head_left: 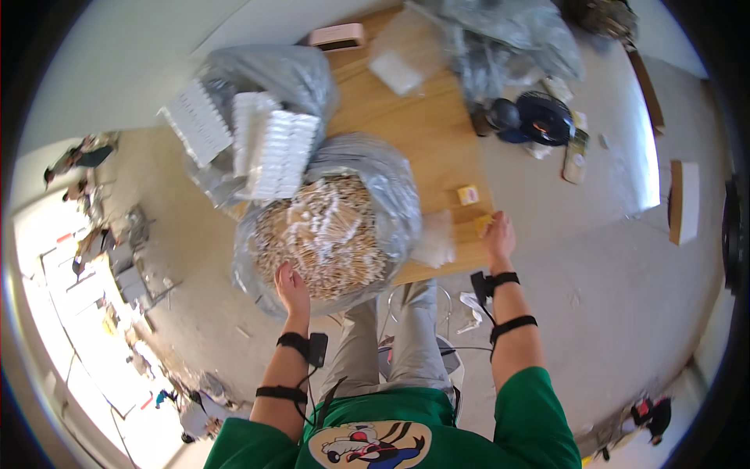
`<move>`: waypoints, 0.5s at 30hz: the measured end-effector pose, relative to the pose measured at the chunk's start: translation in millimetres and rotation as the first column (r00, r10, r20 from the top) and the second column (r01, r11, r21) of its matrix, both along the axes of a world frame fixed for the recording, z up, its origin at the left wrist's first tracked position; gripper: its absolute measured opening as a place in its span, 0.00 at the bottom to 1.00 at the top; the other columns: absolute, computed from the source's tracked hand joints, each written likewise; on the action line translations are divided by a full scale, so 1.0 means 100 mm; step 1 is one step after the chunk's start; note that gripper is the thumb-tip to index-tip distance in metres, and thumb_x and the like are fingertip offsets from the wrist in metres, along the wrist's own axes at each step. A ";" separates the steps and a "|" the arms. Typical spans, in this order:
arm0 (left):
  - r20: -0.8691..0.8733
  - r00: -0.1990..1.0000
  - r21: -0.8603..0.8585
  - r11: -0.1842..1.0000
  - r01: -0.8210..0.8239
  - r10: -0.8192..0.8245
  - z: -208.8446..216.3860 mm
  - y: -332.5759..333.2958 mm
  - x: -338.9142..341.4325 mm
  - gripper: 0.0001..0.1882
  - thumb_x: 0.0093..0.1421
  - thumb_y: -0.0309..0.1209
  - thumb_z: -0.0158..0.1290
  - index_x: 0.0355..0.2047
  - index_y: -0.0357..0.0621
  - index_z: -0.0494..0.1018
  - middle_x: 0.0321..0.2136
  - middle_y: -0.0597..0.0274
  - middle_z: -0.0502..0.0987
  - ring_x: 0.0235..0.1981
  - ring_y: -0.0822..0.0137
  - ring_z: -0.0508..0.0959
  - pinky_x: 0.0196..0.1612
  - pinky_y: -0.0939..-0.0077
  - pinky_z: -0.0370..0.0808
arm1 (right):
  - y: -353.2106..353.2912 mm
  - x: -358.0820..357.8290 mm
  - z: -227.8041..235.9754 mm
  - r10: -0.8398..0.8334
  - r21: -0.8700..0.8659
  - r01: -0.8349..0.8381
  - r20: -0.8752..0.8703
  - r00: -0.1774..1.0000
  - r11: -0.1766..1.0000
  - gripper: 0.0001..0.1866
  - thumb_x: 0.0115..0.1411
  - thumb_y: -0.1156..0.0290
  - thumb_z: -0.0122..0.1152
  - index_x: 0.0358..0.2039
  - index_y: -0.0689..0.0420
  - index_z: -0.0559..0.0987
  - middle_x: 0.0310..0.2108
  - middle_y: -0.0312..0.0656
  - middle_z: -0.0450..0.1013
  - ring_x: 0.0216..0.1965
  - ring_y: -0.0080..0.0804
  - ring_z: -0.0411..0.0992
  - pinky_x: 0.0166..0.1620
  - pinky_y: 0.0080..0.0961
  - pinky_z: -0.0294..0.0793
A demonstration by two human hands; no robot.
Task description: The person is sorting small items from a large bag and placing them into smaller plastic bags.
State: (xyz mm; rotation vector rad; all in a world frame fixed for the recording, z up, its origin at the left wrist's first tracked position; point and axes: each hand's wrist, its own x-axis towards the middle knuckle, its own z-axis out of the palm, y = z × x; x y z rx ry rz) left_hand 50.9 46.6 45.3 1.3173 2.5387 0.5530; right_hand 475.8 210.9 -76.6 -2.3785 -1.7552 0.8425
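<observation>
A large grey plastic bag (398, 176) stands open in front of me, full of wooden sticks with white tips that look like cotton swabs (336, 242). At the pile's near left edge, my left hand (292, 291) has its fingers bent together; whether a swab is between them is too small to see. By the table's right edge, my right hand (500, 238) grips a small yellow item (483, 226), partly hidden by the fingers. Just beyond it lies a small yellow box (468, 195). Clear plastic bags (434, 239) rest between the swab bag and my right hand.
Stacks of white packs (285, 152) lie in another grey bag (301, 74) at the far left of the wooden table (433, 133). A pink box (337, 37) is at the back. A dark fan (544, 119) sits right of the table. Several people are at the far left.
</observation>
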 end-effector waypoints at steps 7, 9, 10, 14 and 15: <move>-0.255 0.948 -0.150 0.961 -0.233 0.190 -0.24 0.19 -0.90 0.19 0.53 0.23 0.45 0.47 0.41 0.67 0.48 0.44 0.66 0.51 0.49 0.64 0.55 0.63 0.60 | -0.24 0.06 0.12 -0.093 0.066 0.100 -0.100 0.991 0.993 0.14 0.48 0.75 0.57 0.36 0.56 0.67 0.35 0.44 0.66 0.37 0.43 0.67 0.37 0.36 0.67; -0.239 0.962 -0.164 0.971 -0.173 0.131 -0.28 0.30 -0.98 0.19 0.53 0.24 0.46 0.47 0.43 0.68 0.47 0.44 0.67 0.51 0.49 0.64 0.55 0.64 0.60 | -0.42 0.16 0.12 -0.054 0.082 0.064 -0.125 0.991 0.995 0.13 0.48 0.76 0.56 0.35 0.56 0.67 0.33 0.43 0.66 0.35 0.42 0.67 0.36 0.35 0.67; -0.233 0.970 -0.175 0.979 -0.110 0.067 -0.30 0.33 -1.03 0.18 0.54 0.25 0.47 0.46 0.46 0.70 0.46 0.44 0.68 0.50 0.48 0.65 0.55 0.64 0.60 | -0.51 0.18 0.13 -0.018 0.098 0.034 -0.160 0.987 0.995 0.12 0.49 0.77 0.56 0.34 0.56 0.67 0.31 0.43 0.66 0.32 0.41 0.67 0.34 0.34 0.67; 0.105 0.950 -0.197 0.943 -0.269 0.293 -0.38 0.45 -1.22 0.14 0.55 0.29 0.48 0.43 0.51 0.73 0.44 0.44 0.69 0.49 0.48 0.65 0.53 0.64 0.61 | -0.86 0.16 0.19 -0.032 0.054 0.046 -0.227 0.973 0.998 0.10 0.49 0.78 0.55 0.33 0.56 0.68 0.27 0.43 0.67 0.29 0.39 0.68 0.32 0.33 0.68; 0.115 0.959 -0.228 0.946 -0.230 0.260 -0.39 0.51 -1.20 0.13 0.55 0.30 0.48 0.41 0.51 0.75 0.44 0.43 0.69 0.49 0.48 0.66 0.53 0.64 0.62 | -0.94 0.19 0.20 -0.040 0.043 0.051 -0.218 0.975 0.998 0.10 0.49 0.78 0.55 0.33 0.56 0.69 0.26 0.42 0.68 0.28 0.38 0.69 0.31 0.32 0.68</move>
